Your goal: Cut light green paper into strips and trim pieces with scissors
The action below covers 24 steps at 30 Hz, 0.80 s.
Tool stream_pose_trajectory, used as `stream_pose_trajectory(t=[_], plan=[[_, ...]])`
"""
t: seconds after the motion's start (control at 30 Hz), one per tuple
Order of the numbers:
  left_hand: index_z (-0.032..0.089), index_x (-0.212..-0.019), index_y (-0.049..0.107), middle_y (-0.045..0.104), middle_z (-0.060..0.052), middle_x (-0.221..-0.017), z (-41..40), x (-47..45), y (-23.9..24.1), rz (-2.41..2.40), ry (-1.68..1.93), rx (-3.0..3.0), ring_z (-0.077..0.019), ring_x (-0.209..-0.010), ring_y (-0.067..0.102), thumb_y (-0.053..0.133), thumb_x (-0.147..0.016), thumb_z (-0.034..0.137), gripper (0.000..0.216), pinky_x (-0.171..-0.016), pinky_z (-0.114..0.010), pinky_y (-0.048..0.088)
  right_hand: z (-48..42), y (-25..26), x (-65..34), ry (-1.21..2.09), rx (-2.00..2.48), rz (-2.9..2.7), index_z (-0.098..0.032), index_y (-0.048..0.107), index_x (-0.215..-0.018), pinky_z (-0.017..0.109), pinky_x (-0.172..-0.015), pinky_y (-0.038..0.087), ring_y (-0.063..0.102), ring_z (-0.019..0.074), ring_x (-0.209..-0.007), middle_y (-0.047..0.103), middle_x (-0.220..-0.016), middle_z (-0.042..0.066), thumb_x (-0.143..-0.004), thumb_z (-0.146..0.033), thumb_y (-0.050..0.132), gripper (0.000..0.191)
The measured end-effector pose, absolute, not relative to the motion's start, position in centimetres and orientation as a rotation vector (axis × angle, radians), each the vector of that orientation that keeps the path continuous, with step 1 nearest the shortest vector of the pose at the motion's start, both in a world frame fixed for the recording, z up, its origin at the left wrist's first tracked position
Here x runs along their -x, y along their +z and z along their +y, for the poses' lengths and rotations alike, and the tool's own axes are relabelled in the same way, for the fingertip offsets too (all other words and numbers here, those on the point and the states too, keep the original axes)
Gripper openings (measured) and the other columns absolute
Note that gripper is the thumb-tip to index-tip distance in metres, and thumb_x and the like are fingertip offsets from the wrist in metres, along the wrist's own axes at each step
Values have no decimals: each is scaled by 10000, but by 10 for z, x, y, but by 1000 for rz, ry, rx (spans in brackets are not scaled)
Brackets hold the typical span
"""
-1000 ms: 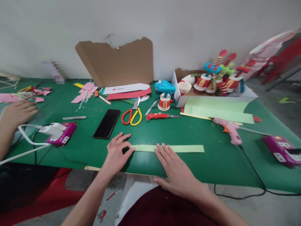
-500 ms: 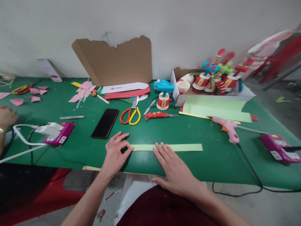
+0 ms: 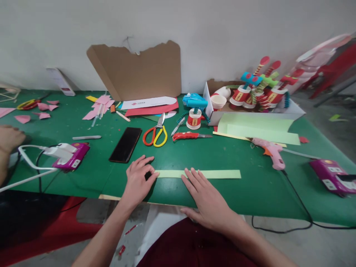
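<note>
A long light-green paper strip [image 3: 222, 174] lies flat on the green tabletop, running left to right before me. My left hand [image 3: 139, 180] pinches its left end between thumb and forefinger, the other fingers curled loosely above the table. With fingers stretched out flat, my right hand [image 3: 205, 194] rests its fingertips across the middle of the strip. Beyond the strip are scissors [image 3: 159, 134] with one orange and one yellow handle, a red-handled utility knife [image 3: 189, 136] and a black phone [image 3: 125, 145].
A pink glue gun [image 3: 271, 152] lies right, near a purple power socket [image 3: 332, 176]. Paper-cup figures [image 3: 241, 94] stand in a box at the back, green sheets [image 3: 254, 124] before it. Left are another purple socket [image 3: 72, 157] and another person's hand [image 3: 11, 138].
My hands and the strip keep the same position. The view shifts very slightly, and the other person's hand at the left moves a little.
</note>
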<state>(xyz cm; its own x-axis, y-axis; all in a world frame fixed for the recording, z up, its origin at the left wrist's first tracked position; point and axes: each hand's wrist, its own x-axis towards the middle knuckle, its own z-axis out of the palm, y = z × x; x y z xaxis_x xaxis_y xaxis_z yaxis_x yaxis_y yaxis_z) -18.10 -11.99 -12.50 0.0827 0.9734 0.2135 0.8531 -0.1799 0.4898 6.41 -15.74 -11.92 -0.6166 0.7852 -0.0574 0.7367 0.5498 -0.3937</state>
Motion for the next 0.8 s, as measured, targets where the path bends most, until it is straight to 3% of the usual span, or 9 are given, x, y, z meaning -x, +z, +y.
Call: stream_pose_trajectory(t=[0.8], plan=[[219, -637, 486, 636, -52, -1235, -119, 179, -128, 1903, 668, -2121, -297, -1265, 464, 525, -855, 306, 238, -1031, -553, 346, -159, -122, -64, 557, 1304, -2632, -115, 194, -1515, 473, -1193, 220, 151, 275, -1461, 224, -1570, 128, -886, -550, 487, 819]])
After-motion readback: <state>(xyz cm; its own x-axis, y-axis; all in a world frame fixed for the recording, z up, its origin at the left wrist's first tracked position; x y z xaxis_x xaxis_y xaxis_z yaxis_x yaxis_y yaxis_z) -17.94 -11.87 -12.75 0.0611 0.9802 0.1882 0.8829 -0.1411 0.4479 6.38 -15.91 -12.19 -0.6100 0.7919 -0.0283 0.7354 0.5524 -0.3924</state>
